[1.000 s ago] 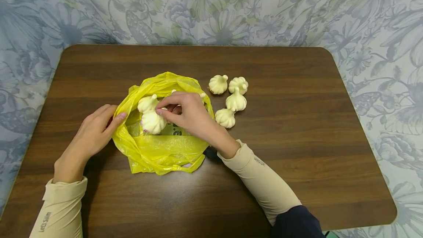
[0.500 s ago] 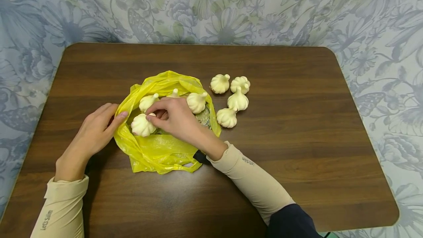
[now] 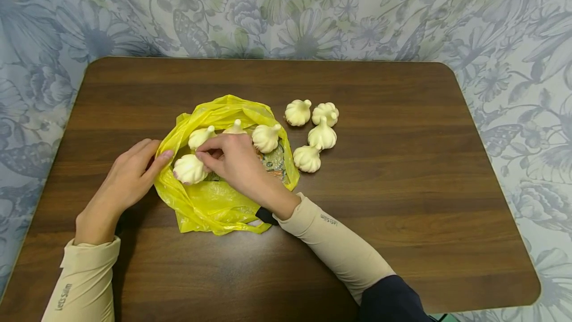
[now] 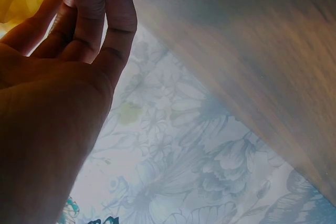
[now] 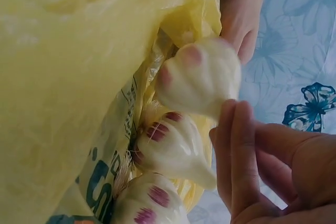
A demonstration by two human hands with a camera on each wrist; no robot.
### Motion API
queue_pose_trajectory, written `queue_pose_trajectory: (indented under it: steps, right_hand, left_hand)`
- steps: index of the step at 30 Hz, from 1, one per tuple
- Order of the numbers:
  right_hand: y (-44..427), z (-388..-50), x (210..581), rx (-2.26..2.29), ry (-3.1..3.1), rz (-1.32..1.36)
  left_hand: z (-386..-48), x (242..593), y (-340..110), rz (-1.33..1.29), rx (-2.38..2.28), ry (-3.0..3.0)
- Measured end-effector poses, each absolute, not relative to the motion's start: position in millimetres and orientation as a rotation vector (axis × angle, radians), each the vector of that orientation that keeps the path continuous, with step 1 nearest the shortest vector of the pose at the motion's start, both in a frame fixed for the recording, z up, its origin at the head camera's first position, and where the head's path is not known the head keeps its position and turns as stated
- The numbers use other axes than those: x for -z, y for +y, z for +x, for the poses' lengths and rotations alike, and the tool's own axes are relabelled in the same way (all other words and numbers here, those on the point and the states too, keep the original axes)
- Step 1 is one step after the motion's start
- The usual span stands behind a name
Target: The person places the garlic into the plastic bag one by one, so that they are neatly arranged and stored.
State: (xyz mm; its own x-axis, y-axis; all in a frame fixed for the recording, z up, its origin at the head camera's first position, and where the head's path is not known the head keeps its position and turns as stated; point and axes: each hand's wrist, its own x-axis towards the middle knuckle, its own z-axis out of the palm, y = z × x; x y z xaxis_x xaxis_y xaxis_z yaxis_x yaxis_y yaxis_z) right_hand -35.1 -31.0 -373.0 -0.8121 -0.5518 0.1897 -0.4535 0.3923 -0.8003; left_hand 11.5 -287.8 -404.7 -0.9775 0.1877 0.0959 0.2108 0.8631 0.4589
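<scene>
A yellow plastic bag [image 3: 214, 198] lies with its mouth spread wide, several garlic bulbs inside. My left hand [image 3: 125, 178] pinches the bag's left rim between thumb and fingers; the left wrist view shows this hand [image 4: 58, 98] mostly in shadow. Over the opening, my right hand [image 3: 239, 163] pinches a garlic bulb [image 3: 190, 169] by its stem, at the left part of the bag. In the right wrist view this bulb [image 5: 202, 77] has purple patches and hangs from the fingertips. Other bulbs in the bag include one at back left [image 3: 201, 137] and one at right [image 3: 266, 138].
Several more garlic bulbs [image 3: 321, 135] stand in a cluster on the brown wooden table [image 3: 402, 163], right of the bag. A patterned, crinkled lining [image 3: 274, 163] shows at the bag's bottom. Floral wallpaper [image 3: 304, 14] rises behind the table's back edge.
My right hand has moved left and slightly down with the garlic bulb, uncovering the bulb at the bag's right side. The left hand stays on the bag's rim.
</scene>
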Motion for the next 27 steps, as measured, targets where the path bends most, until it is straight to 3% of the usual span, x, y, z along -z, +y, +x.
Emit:
queue_pose_trajectory:
  steps: [10,27]
  right_hand:
    - [-32.1,-32.2,372.1,1.207,2.494,-0.869]
    - [-33.0,-25.6,371.7,0.945,2.767,-1.122]
  left_hand:
    - [11.3,403.1,-286.6,-0.287,0.753,-3.013]
    - [10.7,402.2,-285.7,-0.286,0.752,-3.025]
